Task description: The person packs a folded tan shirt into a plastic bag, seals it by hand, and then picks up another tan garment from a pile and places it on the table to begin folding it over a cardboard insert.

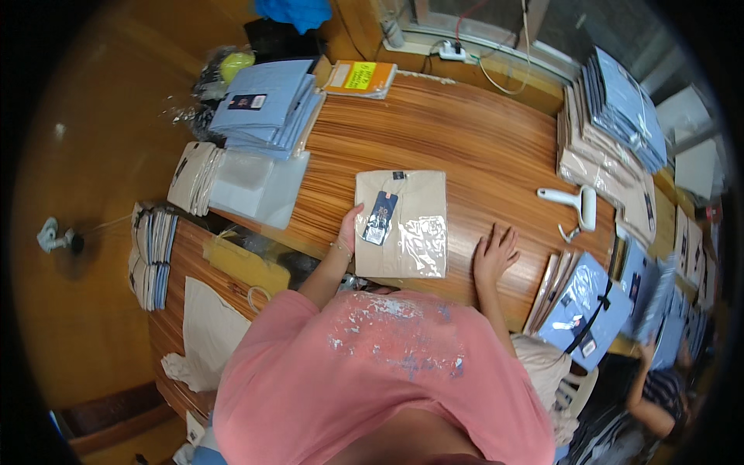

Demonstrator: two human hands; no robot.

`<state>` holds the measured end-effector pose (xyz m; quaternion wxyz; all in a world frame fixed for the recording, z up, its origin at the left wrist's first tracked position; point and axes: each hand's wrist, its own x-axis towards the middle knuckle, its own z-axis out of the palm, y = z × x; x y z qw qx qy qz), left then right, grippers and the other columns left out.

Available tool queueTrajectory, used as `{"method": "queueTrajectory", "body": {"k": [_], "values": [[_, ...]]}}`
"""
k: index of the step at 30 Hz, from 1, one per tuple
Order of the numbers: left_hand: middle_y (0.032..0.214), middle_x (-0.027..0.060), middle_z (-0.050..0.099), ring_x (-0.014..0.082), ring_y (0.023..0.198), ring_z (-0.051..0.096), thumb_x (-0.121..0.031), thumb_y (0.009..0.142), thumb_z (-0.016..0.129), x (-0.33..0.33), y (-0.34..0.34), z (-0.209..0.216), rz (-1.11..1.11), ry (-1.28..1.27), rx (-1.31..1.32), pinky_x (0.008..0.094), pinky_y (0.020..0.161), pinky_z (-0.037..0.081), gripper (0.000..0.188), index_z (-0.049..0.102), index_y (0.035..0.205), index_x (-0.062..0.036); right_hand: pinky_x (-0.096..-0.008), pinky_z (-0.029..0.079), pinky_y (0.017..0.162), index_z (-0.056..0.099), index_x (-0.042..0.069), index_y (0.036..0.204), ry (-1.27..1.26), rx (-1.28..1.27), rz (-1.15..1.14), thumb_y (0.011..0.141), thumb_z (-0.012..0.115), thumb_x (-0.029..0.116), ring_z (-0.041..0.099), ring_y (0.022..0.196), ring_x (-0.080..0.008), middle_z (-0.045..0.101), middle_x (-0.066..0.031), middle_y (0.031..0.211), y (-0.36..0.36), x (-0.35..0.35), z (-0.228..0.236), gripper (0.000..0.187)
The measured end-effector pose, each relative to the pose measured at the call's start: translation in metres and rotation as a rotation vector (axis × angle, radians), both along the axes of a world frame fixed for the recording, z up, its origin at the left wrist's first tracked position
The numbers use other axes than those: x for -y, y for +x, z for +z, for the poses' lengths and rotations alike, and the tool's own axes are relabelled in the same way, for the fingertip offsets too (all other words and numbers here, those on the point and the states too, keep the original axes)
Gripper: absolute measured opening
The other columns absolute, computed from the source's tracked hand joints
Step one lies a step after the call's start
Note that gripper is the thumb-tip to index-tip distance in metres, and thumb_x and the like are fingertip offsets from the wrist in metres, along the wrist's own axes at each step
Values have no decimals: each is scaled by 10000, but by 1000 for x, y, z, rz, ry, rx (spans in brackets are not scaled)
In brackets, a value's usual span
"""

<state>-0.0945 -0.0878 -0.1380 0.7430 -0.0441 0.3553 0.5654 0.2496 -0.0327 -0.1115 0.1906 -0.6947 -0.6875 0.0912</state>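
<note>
One packed shirt: a beige folded shirt in a clear plastic bag (401, 225) lies flat at the middle of the frame on the wooden table (480, 147), with one dark blue hang tag (380, 218) on its left half.
Two hands: both belong to the person in the pink top, whose forearms rise from the lower edge.
Left hand (349, 230): at the bag's left edge, thumb over the plastic beside the tag, fingers hidden behind the edge; it appears to pinch the edge lightly.
Right hand (494, 254): flat on the table just right of the bag, palm down, fingers spread, holding nothing.
One stack of light blue shirts (267, 105): upper left of the frame.
One orange booklet (360, 77): top centre, beside that stack.
One white lint roller (573, 203): right of centre, well apart from the right hand.
One tall pile of bagged beige and blue shirts (612, 132): upper right.
One bagged blue shirt with a dark ribbon (585, 310): lower right.
One other person (659, 395): lower right corner, mostly hidden.
</note>
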Motion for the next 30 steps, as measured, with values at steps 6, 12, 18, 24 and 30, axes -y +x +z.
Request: {"method": "queueTrajectory", "body": {"k": [6,12,18,24,30], "values": [[1033,187,630,298,887,632,-401,857,516,2,12,26,17,-9,-105,430,818,513,524,525,1173,18,-622,60,1052,387,134,1366,-74,-132,-56,849,550,243,163,1379,-341,225,-209,1471,-6,-1,7,553],[919,172,669,281,775,657,-303,809,563,0,14,47,32,-77,40,410,781,534,403,611,1045,20,-510,100,1099,347,97,1387,353,-546,302,871,544,249,157,1378,-363,218,-180,1485,-68,-63,46,573],[1110,169,605,218,924,632,-227,907,508,-12,-13,91,119,151,-419,353,816,526,428,462,1241,37,-601,152,1049,354,156,1398,100,-17,222,913,477,340,226,1359,-336,268,-137,1475,-108,-142,-1,533],[1184,139,569,205,1033,579,-248,932,502,28,-54,14,234,172,-365,334,910,471,447,438,1271,37,-616,191,1027,361,239,1399,94,351,265,937,395,376,257,1354,-291,307,-98,1465,-122,-144,-25,484],[1208,134,568,238,1069,563,-385,918,521,31,-102,68,-403,132,-1251,333,924,434,552,447,1270,33,-625,197,1013,362,248,1399,117,358,287,945,341,402,264,1349,-291,316,-108,1458,-109,-152,-35,480]]}}
